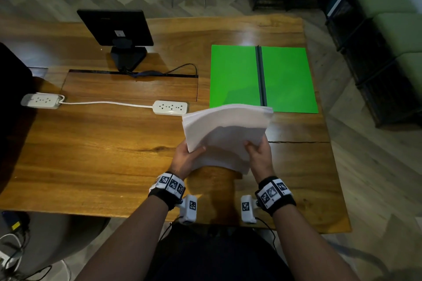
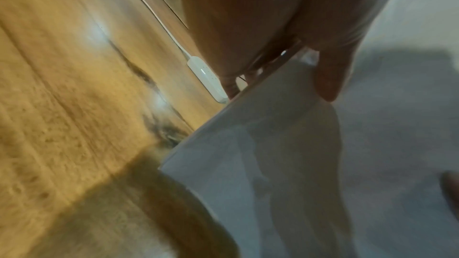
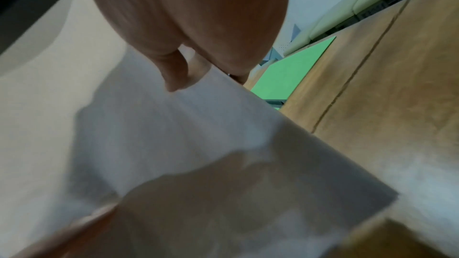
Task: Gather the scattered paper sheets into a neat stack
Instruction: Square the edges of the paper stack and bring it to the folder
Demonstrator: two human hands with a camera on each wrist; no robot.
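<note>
Wooden table (image 1: 91, 143): near edge at frame bottom, right edge running down frame right, bare wood broad at centre left and around the hands; one monitor (image 1: 115, 27) upper left, two power strips (image 1: 170, 107) joined by a white cord at mid left, one open green folder (image 1: 262, 77) upper right. One paper stack (image 1: 226, 132), centre frame, raised off the table and bowed, its far edge overlapping the folder's near edge. Two hands: left hand (image 1: 186, 158) and right hand (image 1: 259, 155) each grasp a near side of the stack, thumbs on top, fingers curled beneath.
</note>
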